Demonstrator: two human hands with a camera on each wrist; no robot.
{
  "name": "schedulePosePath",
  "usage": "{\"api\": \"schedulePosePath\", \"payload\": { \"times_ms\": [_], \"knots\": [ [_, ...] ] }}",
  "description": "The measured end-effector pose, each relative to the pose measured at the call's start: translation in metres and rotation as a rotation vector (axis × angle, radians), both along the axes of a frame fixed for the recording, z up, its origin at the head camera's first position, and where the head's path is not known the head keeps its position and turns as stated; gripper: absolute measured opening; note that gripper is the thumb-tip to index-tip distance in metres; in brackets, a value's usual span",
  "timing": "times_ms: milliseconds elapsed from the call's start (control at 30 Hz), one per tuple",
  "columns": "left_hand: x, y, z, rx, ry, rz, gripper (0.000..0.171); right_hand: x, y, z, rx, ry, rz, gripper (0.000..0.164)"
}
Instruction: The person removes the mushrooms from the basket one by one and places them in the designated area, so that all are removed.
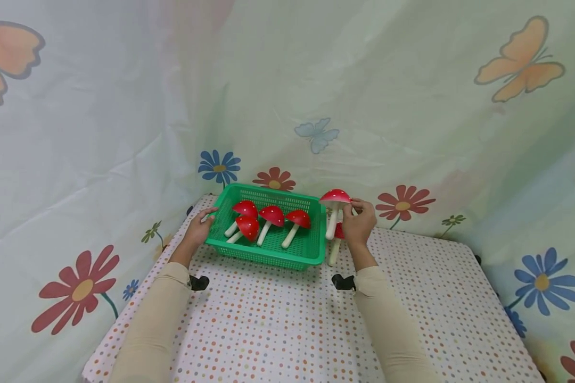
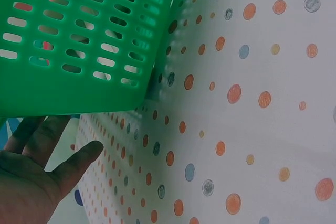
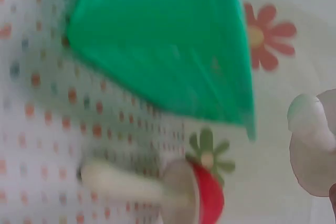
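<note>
A green plastic basket [image 1: 263, 259] stands on the table and holds several toy mushrooms [image 1: 271, 215] with red, white-spotted caps and pale stems. My left hand [image 1: 199, 227] is at the basket's left end, its fingers extended along the rim. In the left wrist view the thumb [image 2: 79, 163] is spread away from the basket wall. Just beyond the basket's right end, my right hand [image 1: 359, 221] pinches a toy mushroom [image 1: 334, 198], held upright above the table. Another toy mushroom [image 1: 334, 252] lies below it beside the basket, partly hidden behind the held one and the hand.
A polka-dot cloth [image 1: 268, 319] covers the table. Floral curtains [image 1: 393, 122] rise close behind the basket and along both sides. A small black camera mount [image 1: 343, 282] juts from the right wrist, and a similar mount [image 1: 199, 283] from the left.
</note>
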State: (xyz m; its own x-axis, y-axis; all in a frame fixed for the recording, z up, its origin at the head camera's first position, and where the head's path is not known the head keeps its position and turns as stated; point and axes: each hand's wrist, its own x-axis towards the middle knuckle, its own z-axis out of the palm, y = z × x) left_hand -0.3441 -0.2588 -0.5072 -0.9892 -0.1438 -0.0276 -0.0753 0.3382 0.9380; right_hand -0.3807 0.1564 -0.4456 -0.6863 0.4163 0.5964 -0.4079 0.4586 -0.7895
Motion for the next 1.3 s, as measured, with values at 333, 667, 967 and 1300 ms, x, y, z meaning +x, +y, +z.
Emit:
{"api": "schedulePosePath", "payload": {
  "times_ms": [333,667,967,1300],
  "knots": [
    [-0.001,-0.001,-0.002,-0.025,-0.012,0.019,0.042,0.002,0.072,-0.01,-0.062,-0.054,-0.172,0.014],
    [-0.001,-0.002,0.0,-0.024,-0.004,0.025,0.042,0.009,0.099,-0.056,-0.113,-0.37,-0.252,0.022],
    [0.0,0.001,0.002,-0.021,-0.01,0.017,0.042,0.012,0.106,-0.079,-0.083,-0.471,-0.294,0.023],
    [0.001,0.0,0.004,-0.012,-0.017,0.02,0.042,0.015,0.115,-0.086,0.013,-0.493,-0.232,0.022]
  ]
}}
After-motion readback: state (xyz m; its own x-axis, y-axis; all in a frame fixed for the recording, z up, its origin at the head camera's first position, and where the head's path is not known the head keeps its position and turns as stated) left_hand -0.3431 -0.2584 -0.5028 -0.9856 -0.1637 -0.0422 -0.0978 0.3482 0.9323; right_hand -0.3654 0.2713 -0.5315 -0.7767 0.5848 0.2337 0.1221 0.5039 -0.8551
